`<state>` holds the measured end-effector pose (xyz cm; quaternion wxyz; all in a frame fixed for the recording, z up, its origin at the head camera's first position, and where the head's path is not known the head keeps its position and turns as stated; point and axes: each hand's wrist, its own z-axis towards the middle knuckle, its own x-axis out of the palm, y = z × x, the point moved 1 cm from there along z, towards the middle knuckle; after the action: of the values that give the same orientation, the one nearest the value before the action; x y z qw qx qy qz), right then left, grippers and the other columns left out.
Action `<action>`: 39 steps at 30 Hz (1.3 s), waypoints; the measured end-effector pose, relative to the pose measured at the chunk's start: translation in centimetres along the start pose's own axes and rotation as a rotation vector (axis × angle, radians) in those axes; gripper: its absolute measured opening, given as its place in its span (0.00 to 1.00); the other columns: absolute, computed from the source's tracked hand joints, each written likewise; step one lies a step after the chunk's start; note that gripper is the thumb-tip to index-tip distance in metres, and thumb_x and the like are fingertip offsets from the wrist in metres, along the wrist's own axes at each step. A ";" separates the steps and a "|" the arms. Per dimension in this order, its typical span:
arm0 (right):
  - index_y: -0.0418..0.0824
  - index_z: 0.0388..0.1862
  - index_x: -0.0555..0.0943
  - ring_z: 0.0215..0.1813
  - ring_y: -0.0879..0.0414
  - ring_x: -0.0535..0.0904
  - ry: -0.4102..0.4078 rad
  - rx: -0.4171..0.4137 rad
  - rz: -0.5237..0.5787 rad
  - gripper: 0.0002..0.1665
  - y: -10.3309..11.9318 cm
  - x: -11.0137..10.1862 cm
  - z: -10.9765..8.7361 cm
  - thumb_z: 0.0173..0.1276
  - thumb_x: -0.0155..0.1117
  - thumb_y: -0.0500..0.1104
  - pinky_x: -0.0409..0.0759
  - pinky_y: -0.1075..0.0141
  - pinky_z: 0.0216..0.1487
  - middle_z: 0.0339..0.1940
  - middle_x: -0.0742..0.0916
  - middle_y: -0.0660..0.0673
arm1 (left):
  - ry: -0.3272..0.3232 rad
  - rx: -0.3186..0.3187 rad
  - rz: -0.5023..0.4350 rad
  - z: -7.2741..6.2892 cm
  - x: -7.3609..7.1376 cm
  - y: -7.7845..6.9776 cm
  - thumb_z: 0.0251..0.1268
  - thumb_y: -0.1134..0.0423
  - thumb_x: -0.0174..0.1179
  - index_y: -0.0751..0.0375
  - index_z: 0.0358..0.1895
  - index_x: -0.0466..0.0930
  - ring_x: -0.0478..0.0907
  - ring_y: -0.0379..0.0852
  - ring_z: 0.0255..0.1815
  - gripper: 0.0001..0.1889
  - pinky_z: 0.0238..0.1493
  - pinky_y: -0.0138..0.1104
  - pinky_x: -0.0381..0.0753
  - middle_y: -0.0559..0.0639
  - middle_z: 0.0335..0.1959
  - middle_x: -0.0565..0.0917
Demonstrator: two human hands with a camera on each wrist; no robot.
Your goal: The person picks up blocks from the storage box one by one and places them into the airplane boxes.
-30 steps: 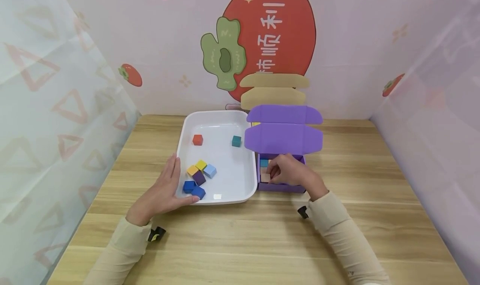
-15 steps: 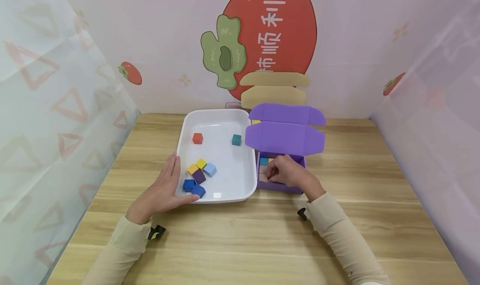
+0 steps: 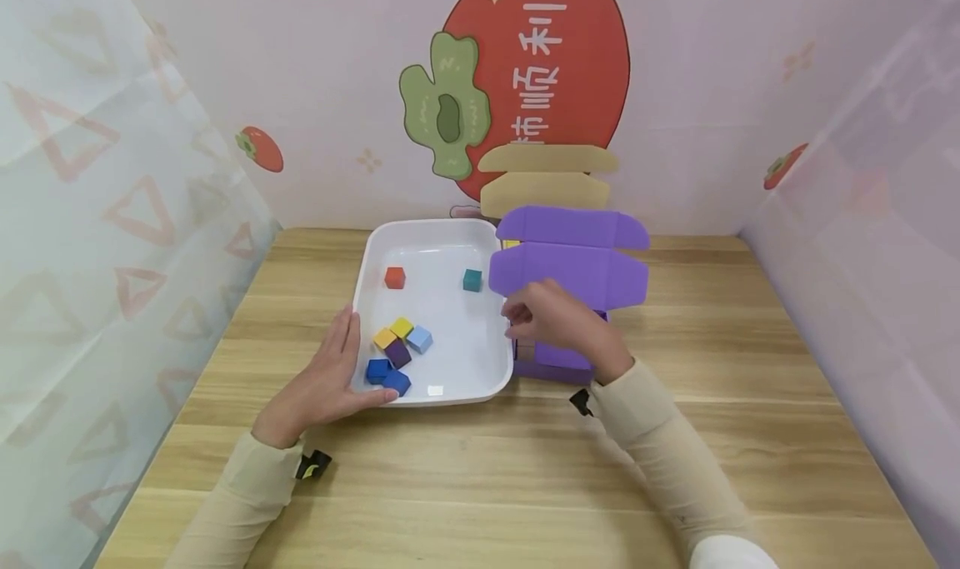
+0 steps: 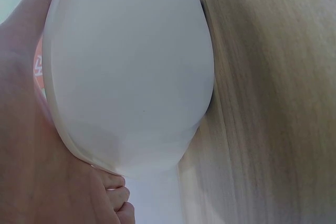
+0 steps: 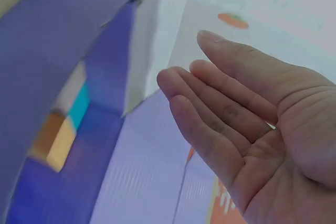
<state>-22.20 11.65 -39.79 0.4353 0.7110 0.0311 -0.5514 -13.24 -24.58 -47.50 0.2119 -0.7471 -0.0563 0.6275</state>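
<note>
White tray (image 3: 457,315) of eight cubes (image 3: 397,352), left hand (image 3: 318,386) spread against it, purple box (image 3: 551,375) of blocks (image 5: 62,145), right hand (image 3: 553,317) relaxed, half-spread

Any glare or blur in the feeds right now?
Head view: mostly crisp, small glare patch on the white plastic tray; right wrist view: orange cube-shaped block and purple cardboard box blurred, right hand clearer; left wrist view: hazy, tray's outside nearly featureless.

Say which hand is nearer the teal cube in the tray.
Right. The right hand is over the purple box, just right of the teal cube; the left hand touches the white tray at its near left corner, farther off.
</note>
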 end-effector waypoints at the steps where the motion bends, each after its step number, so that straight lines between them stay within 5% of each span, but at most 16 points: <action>1: 0.36 0.46 0.91 0.44 0.54 0.90 0.008 0.004 -0.004 0.11 0.4 0.1 0.5 0.64 0.79 0.35 0.91 0.62 0.49 0.43 0.93 0.41 | -0.001 0.001 0.000 0.0 0.1 0.0 0.55 0.19 0.62 0.67 0.86 0.28 0.32 0.67 0.89 0.75 0.81 0.67 0.53 0.61 0.89 0.26; 8: 0.36 0.53 0.90 0.48 0.51 0.88 0.039 0.042 -0.087 0.16 2.7 0.8 4.7 0.68 0.77 0.39 0.89 0.60 0.52 0.49 0.93 0.40 | -0.006 0.004 -0.002 0.0 0.1 0.0 0.55 0.20 0.63 0.67 0.86 0.29 0.32 0.67 0.89 0.75 0.81 0.68 0.54 0.61 0.89 0.27; 13: 0.36 0.59 0.87 0.48 0.50 0.84 0.015 0.175 -0.211 0.21 4.5 1.2 8.4 0.69 0.77 0.40 0.89 0.60 0.52 0.52 0.91 0.39 | -0.007 0.000 -0.005 0.0 0.0 0.0 0.54 0.20 0.63 0.67 0.86 0.29 0.31 0.67 0.89 0.75 0.80 0.68 0.54 0.61 0.89 0.26; 21: 0.35 0.57 0.84 0.48 0.48 0.87 -0.052 0.241 -0.420 0.13 4.8 2.3 13.5 0.75 0.66 0.35 0.89 0.59 0.55 0.48 0.90 0.39 | -0.011 -0.001 -0.008 -0.1 0.0 0.1 0.54 0.20 0.63 0.65 0.86 0.27 0.33 0.67 0.89 0.75 0.79 0.69 0.57 0.61 0.89 0.26; 26: 0.35 0.57 0.84 0.52 0.46 0.88 -0.062 0.344 -0.445 0.13 3.5 3.4 15.1 0.80 0.58 0.34 0.89 0.55 0.56 0.52 0.89 0.37 | -0.003 -0.001 -0.015 0.0 0.3 0.0 0.54 0.19 0.63 0.64 0.86 0.27 0.32 0.67 0.89 0.75 0.79 0.69 0.56 0.61 0.89 0.26; 31: 0.38 0.61 0.84 0.51 0.49 0.88 -0.014 0.458 -0.464 0.15 2.7 4.3 16.0 0.79 0.61 0.36 0.90 0.57 0.55 0.53 0.89 0.39 | -0.003 -0.001 -0.008 -0.1 0.3 0.0 0.53 0.18 0.62 0.63 0.86 0.28 0.32 0.67 0.90 0.75 0.79 0.69 0.57 0.59 0.89 0.27; 39: 0.41 0.63 0.85 0.53 0.50 0.89 0.002 0.524 -0.515 0.17 2.3 4.8 16.9 0.78 0.64 0.37 0.91 0.58 0.53 0.55 0.89 0.42 | -0.011 -0.005 -0.009 -0.2 0.0 0.0 0.53 0.19 0.63 0.63 0.86 0.28 0.33 0.67 0.89 0.75 0.79 0.68 0.57 0.61 0.89 0.28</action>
<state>-31.91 -2.92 -42.60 0.0852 0.7678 0.0676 -0.6313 -13.02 -24.63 -47.50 0.2128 -0.7437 -0.0624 0.6306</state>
